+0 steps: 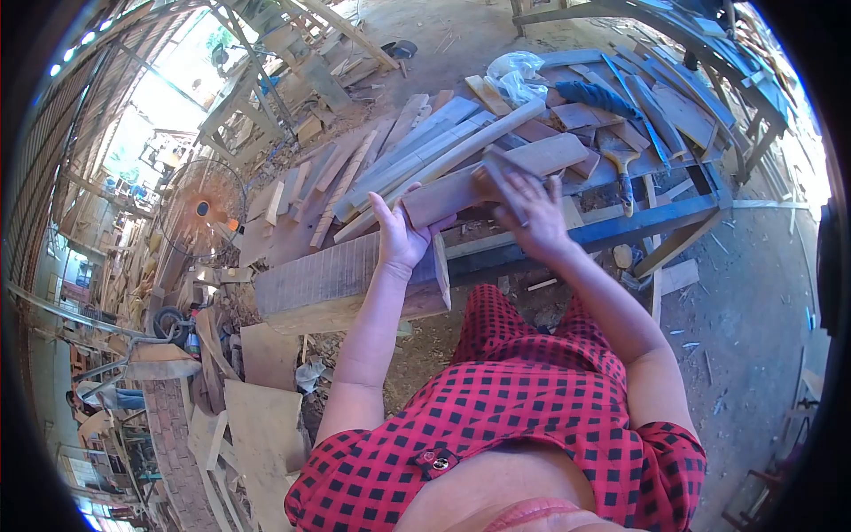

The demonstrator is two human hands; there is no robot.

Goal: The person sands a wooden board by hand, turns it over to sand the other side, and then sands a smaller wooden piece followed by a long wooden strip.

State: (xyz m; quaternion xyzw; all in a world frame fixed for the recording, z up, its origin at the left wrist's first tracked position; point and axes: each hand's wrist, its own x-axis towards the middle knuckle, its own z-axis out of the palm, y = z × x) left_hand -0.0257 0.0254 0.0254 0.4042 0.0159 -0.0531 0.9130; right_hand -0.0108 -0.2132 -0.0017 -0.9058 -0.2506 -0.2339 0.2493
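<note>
Both hands at a wooden board over a heap of planks

Taking the middle of the wooden board (448, 194) as the clock's centre, its length runs from about 8 o'clock to past 2 o'clock, above the loose planks (434, 152); the left hand (406, 243) is at the 8 o'clock end, palm turned up, thumb spread clear and fingers partly hidden under the wood, so I cannot tell how firmly they hold; the right hand (541, 220), at 4 to 5 o'clock, is closed round a dark block (505, 184) that lies across the board's face; a thick timber (332, 273) sits at 8 o'clock, just beyond the left hand; a paintbrush (618, 152) lies near 3 o'clock, its bristles toward 12; a dark blue cloth (598, 97) is near 2 o'clock; a clear plastic bag (517, 78) lies just past 12; a round fan (191, 226) stands well apart at 9 o'clock.
</note>
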